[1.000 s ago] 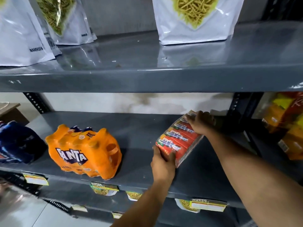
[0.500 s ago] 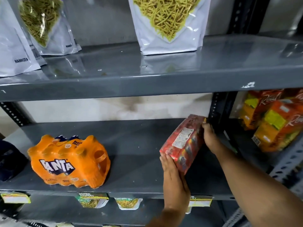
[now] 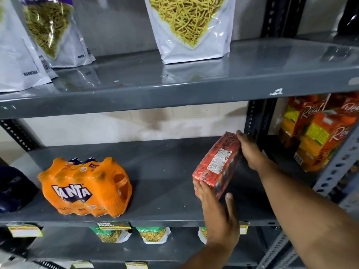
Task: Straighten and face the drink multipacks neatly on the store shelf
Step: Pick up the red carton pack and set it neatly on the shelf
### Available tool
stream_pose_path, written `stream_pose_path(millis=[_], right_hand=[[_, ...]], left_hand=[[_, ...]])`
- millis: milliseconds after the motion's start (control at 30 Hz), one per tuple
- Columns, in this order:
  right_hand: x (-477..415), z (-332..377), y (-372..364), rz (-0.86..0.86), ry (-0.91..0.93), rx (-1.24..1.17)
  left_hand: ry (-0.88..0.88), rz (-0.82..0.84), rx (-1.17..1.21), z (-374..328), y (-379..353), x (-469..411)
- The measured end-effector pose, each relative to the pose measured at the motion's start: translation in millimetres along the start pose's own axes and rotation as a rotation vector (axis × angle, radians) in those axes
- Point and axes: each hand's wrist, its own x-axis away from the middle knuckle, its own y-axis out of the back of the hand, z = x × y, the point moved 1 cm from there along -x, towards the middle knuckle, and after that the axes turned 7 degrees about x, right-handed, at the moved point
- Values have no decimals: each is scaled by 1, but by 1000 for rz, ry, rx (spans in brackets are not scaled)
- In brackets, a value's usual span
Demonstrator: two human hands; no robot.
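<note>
The red juice-carton multipack [image 3: 217, 165] is held on the grey middle shelf [image 3: 165, 195], right of the orange Fanta multipack [image 3: 85, 188], its long axis running diagonally from front-left to back-right. Its near end is pressed by the flat, open left hand [image 3: 217, 214]. Its far end is cupped by the loosely curled right hand [image 3: 250, 150].

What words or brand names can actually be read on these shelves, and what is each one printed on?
"FANTA": shrink-wrapped orange multipack.
"SNACK PACK": same multipack's top.
"NAMKEEN": white snack pouch, upper shelf.
"Réal": orange juice cartons on the right.
"PINEAPPLE": side of the front carton.
"SUPER MARKET": shelf-edge price tag.
"Ratlami": green-topped snack pouch below.
Unreadable: white label on the red foil-wrapped carton pack.
</note>
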Motion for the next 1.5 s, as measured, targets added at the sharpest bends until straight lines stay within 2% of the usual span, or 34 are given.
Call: stream_pose_path(millis=[100,267,367,433,633,1000,1500], right_hand=[[6,-13,1,-42,60,88],[41,-22,6,-193,23,84],[61,-34,12,-296,14,21],[71,-41,12,-304,20,-25],[83,-48,10,-285,-35,-107],[95,-50,17,-239,-50,-84],[149,-64,22,-253,54,-290]], left_hand=[[59,-15,44,-4,5,-4],[216,-61,137,0,27,-25],[350,-127,172,8,51,-51],[411,-136,264,14,66,-72],[409,-87,280,20,79,-95],[401,-83,251,12,85,-78],[379,4,334,21,105,-38]])
